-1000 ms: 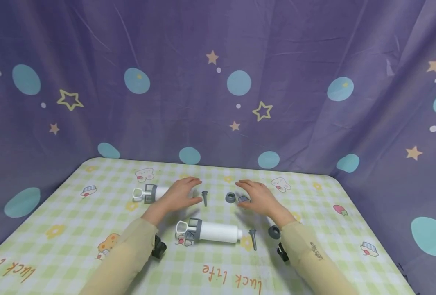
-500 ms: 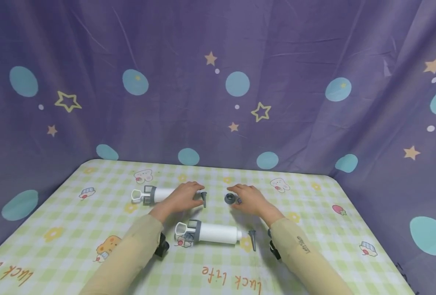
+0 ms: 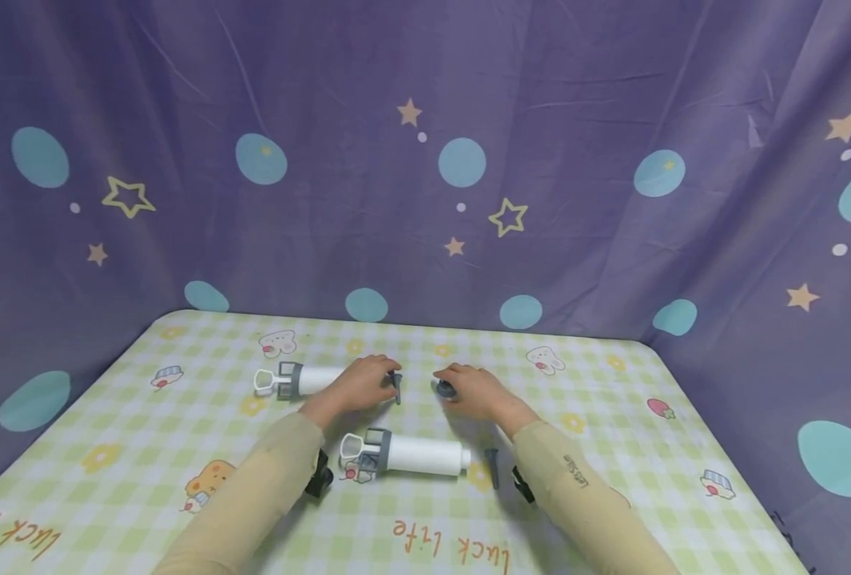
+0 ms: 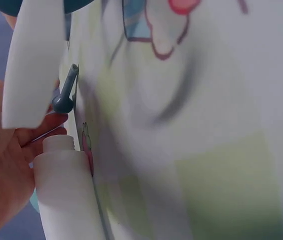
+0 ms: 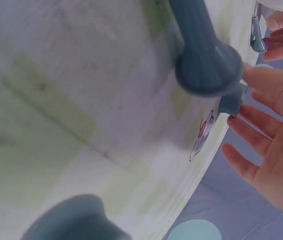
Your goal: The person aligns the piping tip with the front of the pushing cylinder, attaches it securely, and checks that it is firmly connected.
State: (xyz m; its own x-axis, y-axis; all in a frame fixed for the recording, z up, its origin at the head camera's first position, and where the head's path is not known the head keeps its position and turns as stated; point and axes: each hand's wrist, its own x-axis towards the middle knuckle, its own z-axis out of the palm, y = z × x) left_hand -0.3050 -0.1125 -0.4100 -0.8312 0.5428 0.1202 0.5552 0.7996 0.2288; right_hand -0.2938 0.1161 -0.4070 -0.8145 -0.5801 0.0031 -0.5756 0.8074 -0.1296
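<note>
At the far nozzle (image 3: 397, 390), my left hand (image 3: 360, 385) has its fingers spread around the wide end, beside the rear white cylinder (image 3: 317, 380). The left wrist view shows the fingers of that hand (image 4: 1, 172) against or just behind the grey nozzle (image 4: 67, 90); contact is unclear. My right hand (image 3: 479, 393) covers part of a dark grey ring (image 3: 444, 389). Seen from the right wrist, the thumb and fingertips of this hand (image 5: 281, 140) hold the ring (image 5: 233, 100) from both sides, low at the table.
A second white cylinder (image 3: 425, 454) with a grey collar and white handle lies nearer, with another grey nozzle (image 3: 493, 467) to its right. Another grey ring (image 5: 76, 222) is in the right wrist view. A patterned curtain (image 3: 396, 192) hangs behind the checked tablecloth (image 3: 353, 535).
The right hand has moved left onto the ring, and its thumb and fingers have closed around it. My left hand has shifted slightly right, and its fingers are now around the far nozzle's wide end.
</note>
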